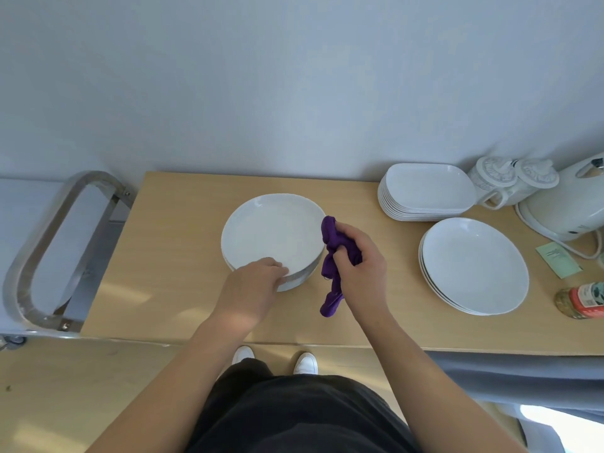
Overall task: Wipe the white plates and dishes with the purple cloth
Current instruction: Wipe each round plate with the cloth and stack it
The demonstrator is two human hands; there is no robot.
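At centre frame, gripping the near rim of the top plate (273, 233) with the left hand (258, 286), fingers curled over the edge; clutching the bunched purple cloth (338, 246) in the right hand (362, 266), just beside the plate's right edge, loose tail dangling to the wooden table (170, 256). Could tilt or slide that plate off the short stack of round plates (295, 283) if lifted by this one rim hold, knocking it against those beneath. Might also trap the hanging tail under the plate, or wipe poorly with the cloth so tightly balled
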